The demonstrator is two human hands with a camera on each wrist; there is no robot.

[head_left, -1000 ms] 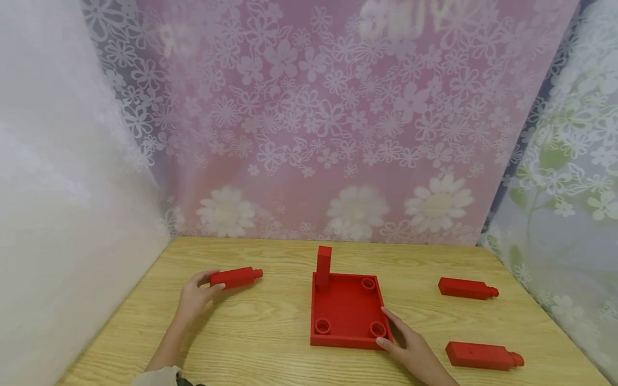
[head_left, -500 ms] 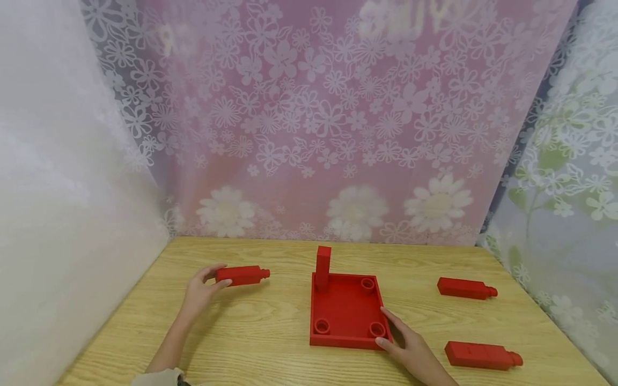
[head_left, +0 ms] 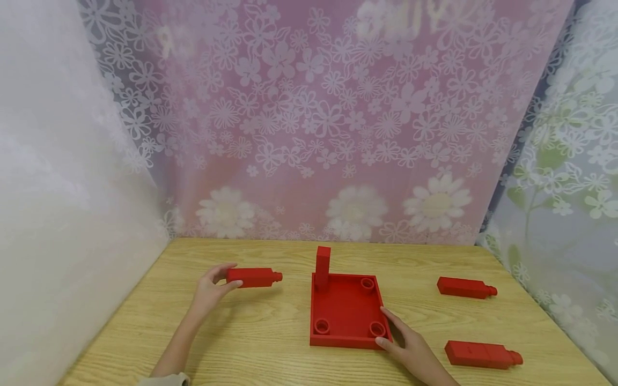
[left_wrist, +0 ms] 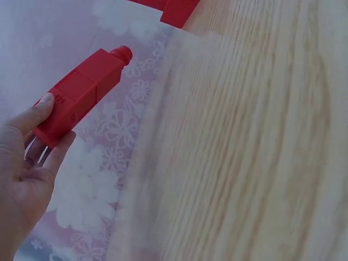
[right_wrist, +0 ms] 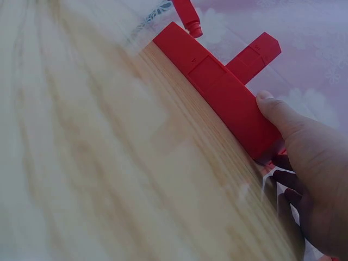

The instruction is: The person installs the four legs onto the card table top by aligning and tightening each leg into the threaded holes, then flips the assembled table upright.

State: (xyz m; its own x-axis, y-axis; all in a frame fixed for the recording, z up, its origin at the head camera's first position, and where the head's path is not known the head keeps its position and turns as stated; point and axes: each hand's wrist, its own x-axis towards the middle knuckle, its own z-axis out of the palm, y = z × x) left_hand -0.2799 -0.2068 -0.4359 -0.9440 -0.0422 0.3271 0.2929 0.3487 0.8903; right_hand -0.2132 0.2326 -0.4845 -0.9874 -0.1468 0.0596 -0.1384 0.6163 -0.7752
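My left hand (head_left: 210, 292) pinches a red toy table leg (head_left: 256, 277) by its blunt end, thumb on the near side. This square leg hangs level above the table, its round knobbed tip pointing right; the left wrist view shows small raised marks on the leg (left_wrist: 81, 98). My right hand (head_left: 410, 346) holds the near right corner of a red toy tabletop (head_left: 345, 305), which lies with its rimmed side up. Another leg (head_left: 323, 268) stands upright in the far left corner. Round sockets (head_left: 322, 326) show in the other corners. In the right wrist view, my thumb presses the tabletop's outer wall (right_wrist: 217, 92).
Two more red legs lie on the wooden table (head_left: 270, 354) to the right: a farther leg (head_left: 466, 288) and a nearer leg (head_left: 483, 355), both with tips to the right. A flowered pink cloth (head_left: 309, 134) hangs behind, with pale sheets at both sides.
My left hand has lifted the leg and carried it rightward, closer to the tabletop, turning it nearly level. My right hand and the tabletop stay in place.
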